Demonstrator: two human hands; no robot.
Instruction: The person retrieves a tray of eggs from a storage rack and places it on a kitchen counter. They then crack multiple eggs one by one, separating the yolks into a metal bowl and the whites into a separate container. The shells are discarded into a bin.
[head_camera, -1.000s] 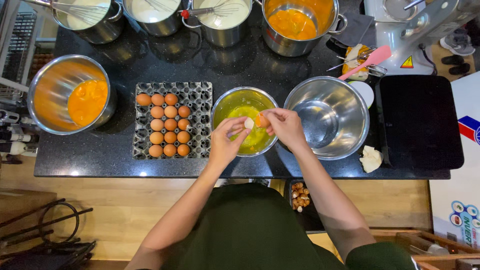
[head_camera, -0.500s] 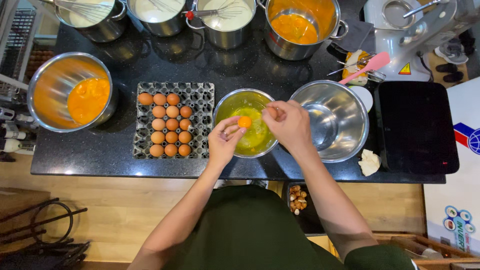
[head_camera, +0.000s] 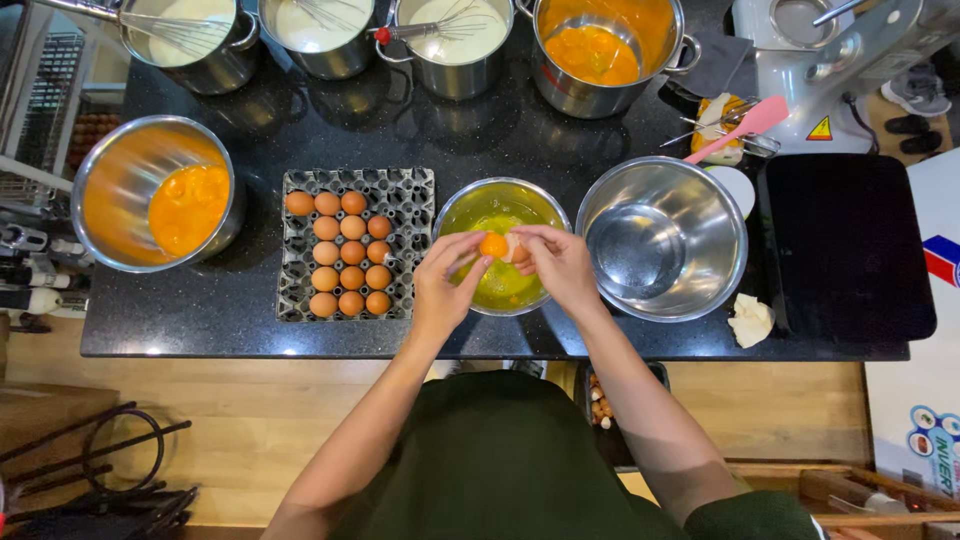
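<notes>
Both hands sit right over the middle steel bowl (head_camera: 503, 215) w/ the pale yellow-green liquid in it, prob so anything runny drips straight down instead of on the black surface (head_camera: 250, 130). Left hand (head_camera: 447, 285) has its grip cupped around a round orange yolk (head_camera: 493, 245), fingers curled under it like a little nest. Right hand (head_camera: 556, 262) is pinched on a bit of eggshell (head_camera: 516, 250) just beside the yolk, touching or nearly, can't tell which. Egg tray (head_camera: 400, 200) is parked just left of that bowl, about half full of brown eggs (head_camera: 340, 255), so it's an easy grab. Further left is a big bowl (head_camera: 110, 170) w/ a pile of yolks, and to the right a clean steel bowl (head_camera: 665, 235), nothing in it afaict. Back row has pots w/ whisks in white stuff and one pot (head_camera: 605, 45) of more orange yolks, all out of the way behind the working spot. Pink spatula (head_camera: 745, 125) lies top right near the mixer.
</notes>
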